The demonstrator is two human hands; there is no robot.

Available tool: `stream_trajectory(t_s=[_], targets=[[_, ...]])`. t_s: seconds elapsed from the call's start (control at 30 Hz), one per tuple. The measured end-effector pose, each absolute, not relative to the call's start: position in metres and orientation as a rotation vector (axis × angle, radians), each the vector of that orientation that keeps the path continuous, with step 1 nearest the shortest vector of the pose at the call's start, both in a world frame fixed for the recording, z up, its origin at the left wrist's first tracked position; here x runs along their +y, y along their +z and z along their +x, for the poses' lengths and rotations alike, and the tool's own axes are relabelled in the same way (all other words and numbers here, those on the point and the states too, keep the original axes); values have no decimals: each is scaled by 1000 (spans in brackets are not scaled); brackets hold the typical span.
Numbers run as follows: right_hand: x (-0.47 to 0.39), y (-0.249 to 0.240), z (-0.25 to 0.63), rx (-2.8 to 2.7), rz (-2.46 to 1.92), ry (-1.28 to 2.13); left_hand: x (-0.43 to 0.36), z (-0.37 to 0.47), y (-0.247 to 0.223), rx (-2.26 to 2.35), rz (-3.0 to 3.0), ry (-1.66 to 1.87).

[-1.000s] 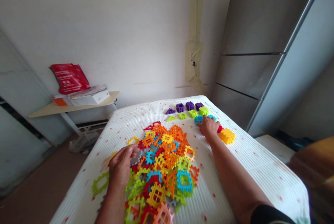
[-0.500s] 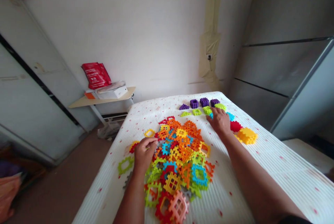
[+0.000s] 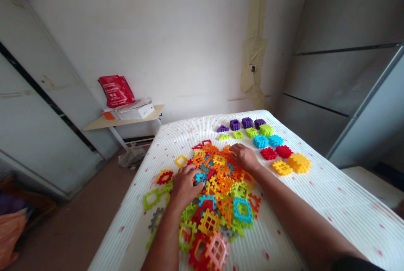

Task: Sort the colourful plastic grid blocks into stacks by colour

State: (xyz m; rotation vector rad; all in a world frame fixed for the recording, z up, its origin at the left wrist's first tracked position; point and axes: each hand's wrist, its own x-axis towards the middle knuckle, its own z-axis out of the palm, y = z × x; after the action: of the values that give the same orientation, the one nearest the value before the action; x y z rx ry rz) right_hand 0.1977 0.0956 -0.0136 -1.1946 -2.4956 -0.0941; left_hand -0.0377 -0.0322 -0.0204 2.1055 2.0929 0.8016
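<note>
A heap of toothed plastic building tiles point(image 3: 217, 184) in orange, yellow, green, blue and red covers the middle of the white bedspread. Over the heap's left side is my left hand point(image 3: 185, 183), its thumb and fingers apart and nothing seen in them. My right hand point(image 3: 244, 156) reaches to the heap's far right edge, fingers stretched over orange tiles; its fingertips are partly hidden. A blue tile with a square opening point(image 3: 242, 210) and a pink window tile point(image 3: 217, 250) lie on the near part.
Sorted stacks stand on the right: purple tiles point(image 3: 247, 123), green tiles point(image 3: 266, 130), blue tiles point(image 3: 260, 141), red tiles point(image 3: 284, 151) and yellow tiles point(image 3: 299, 163). A small side table point(image 3: 94, 124) at the left bears a red bag point(image 3: 115, 91) and a white box point(image 3: 137, 112).
My right hand has moved from the blue stacks back left to the heap, uncovering the blue and red stacks. My left hand has shifted slightly right and its fingers have spread.
</note>
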Motion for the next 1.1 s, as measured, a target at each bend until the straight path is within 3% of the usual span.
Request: stream_trajectory(t_s=[0.3,0.63,0.9,1.1], targets=[[95,-13,198,-2487,-1207,-45,-30,-44,-17,1873,1869,1301],[87,-9,193,-2384,-1112,68,-33,-47,-16,1554,1044,1699],[40,-5,147,-2278,-640,298,-32,-48,-22,1360,864,1705],[23,-5,128,-2308,-558,278,-33,-42,-17,1286,883,1672]])
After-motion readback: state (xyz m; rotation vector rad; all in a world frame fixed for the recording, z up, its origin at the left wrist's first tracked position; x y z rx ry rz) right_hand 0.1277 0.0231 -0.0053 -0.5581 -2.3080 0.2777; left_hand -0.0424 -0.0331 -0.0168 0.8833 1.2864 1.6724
